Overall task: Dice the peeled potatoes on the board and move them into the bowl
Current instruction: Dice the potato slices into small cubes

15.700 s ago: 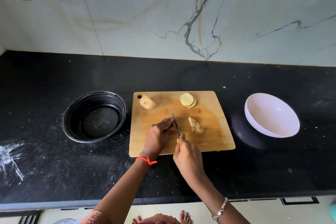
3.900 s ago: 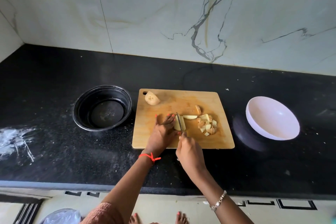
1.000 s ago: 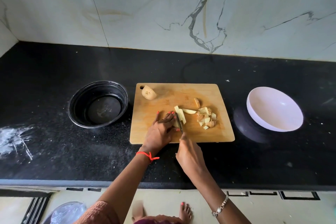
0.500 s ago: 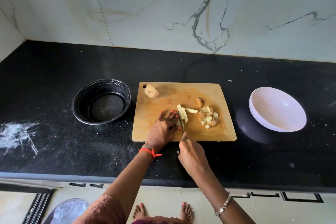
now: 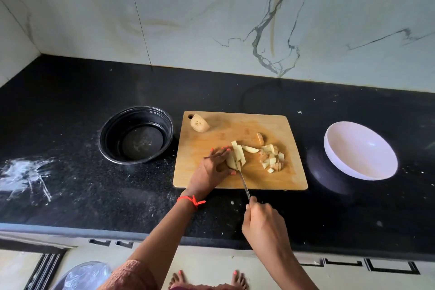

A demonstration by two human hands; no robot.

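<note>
1. Wooden cutting board [image 5: 221,139] lies on the black countertop [image 5: 70,101], about midway along it and close to its front edge.
2. Left hand [image 5: 211,169] rests on the board near its front edge. Its fingers are curled over a sliced potato piece [image 5: 238,156], and the thumb presses that piece from the near side.
3. Pale strips already cut from this piece fan out beyond the fingertips, toward the board's far edge.
4. Right hand [image 5: 261,221] hovers over the countertop's front edge, off the board, with its fingers wrapped round the handle of a knife [image 5: 243,182].
5. The thin blade slants up across the board's front edge, and its tip meets the held potato piece just beside the left thumb.
6. A pile of potato cubes [image 5: 271,159] lies toward the board's right edge, a little apart from the held piece.
7. A curved wedge [image 5: 249,148] lies between the pile and the strips, and one thicker slice [image 5: 260,138] sits just beyond the pile.
8. A potato half [image 5: 199,123] rests at the board's far left corner, beside the hanging hole.
9. The white bowl [image 5: 360,150] sits tilted on the countertop to the right of the board, well apart from it, with no potato in it.
10. A black bowl [image 5: 110,139] stands just off the board's left edge.
11. A red thread [image 5: 191,200] circles the left wrist.
12. White smears [image 5: 26,172] mark the countertop near its left end.
</note>
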